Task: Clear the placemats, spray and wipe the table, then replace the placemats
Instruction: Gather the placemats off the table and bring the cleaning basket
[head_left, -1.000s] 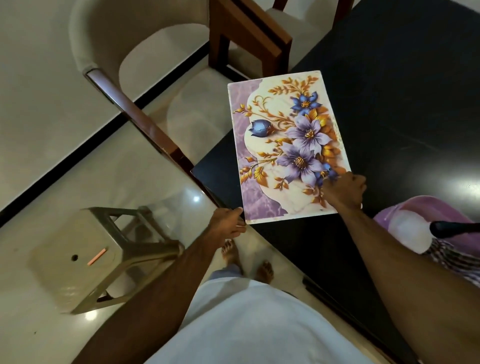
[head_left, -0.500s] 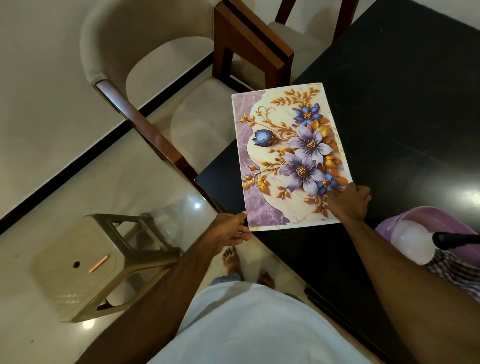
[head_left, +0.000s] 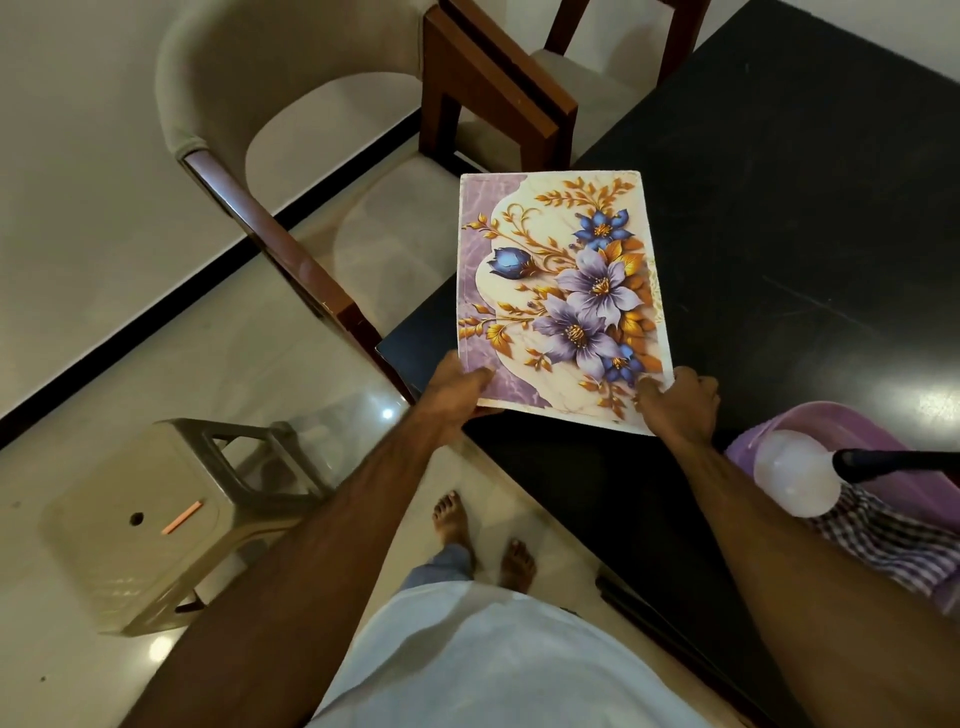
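A floral placemat (head_left: 561, 291), cream and purple with blue and violet flowers, is over the near left corner of the black table (head_left: 779, 218). My left hand (head_left: 457, 389) grips its near left corner with the thumb on top. My right hand (head_left: 680, 400) pinches its near right corner. The mat's left edge overhangs the table corner and chair seat. A spray bottle (head_left: 800, 473) with a black nozzle stands in a purple basin (head_left: 831, 426) at the right, with a checked cloth (head_left: 883, 535) beside it.
A beige upholstered chair with wooden arms (head_left: 291, 249) stands left of the table corner, and a second chair (head_left: 571, 67) is behind it. A plastic stool (head_left: 156, 519) sits on the glossy floor at lower left. My bare feet (head_left: 483, 535) are by the table edge.
The placemat has come towards me and swung more upright in view. My left hand went from beside its near left corner to gripping it; my right hand stayed on the near right corner.
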